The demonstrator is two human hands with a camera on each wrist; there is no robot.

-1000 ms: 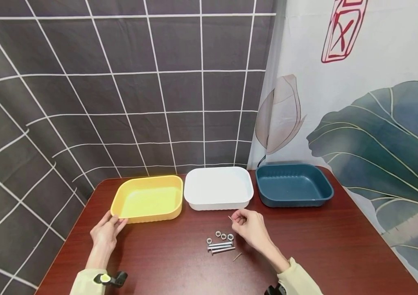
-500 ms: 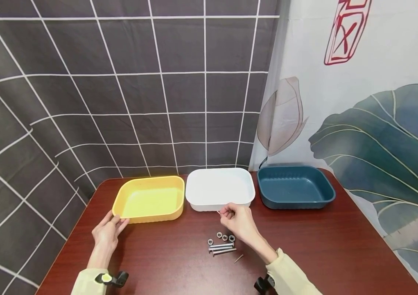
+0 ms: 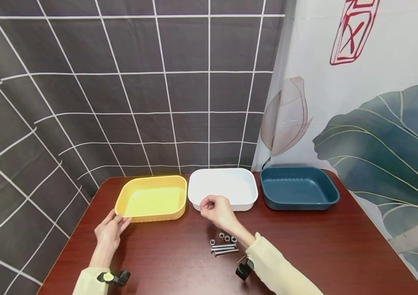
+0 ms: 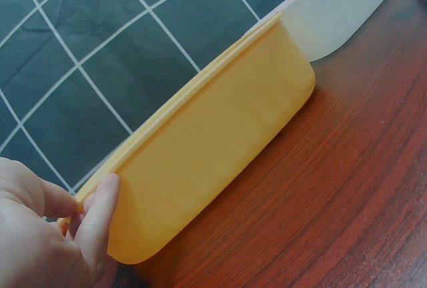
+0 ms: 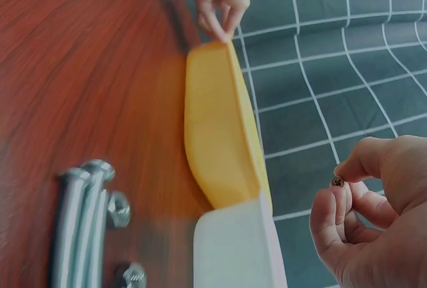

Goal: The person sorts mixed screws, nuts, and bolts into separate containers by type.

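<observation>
My right hand (image 3: 218, 211) is in front of the white tray (image 3: 245, 201), near its left front corner. Between thumb and fingertips it pinches a small screw (image 5: 337, 181), whose cross-slotted head shows in the right wrist view. My left hand (image 3: 108, 233) grips the near left corner of the yellow tray (image 3: 157, 216), thumb against the outer wall in the left wrist view. On the table below my right hand lie several long bolts (image 3: 224, 248) and several hex nuts (image 3: 227, 238). Another thin screw (image 3: 240, 259) lies there, partly covered by the wrist camera.
A dark blue tray (image 3: 299, 204) stands at the right end of the row, along the back of the red-brown table (image 3: 172, 262). Behind rise a grey grid-patterned cloth (image 3: 186, 90) and a white curtain (image 3: 312, 45) with a leaf print.
My right hand has moved left with the screw, from right of the nuts to before the white tray's left part. My left hand has stayed on the yellow tray's corner.
</observation>
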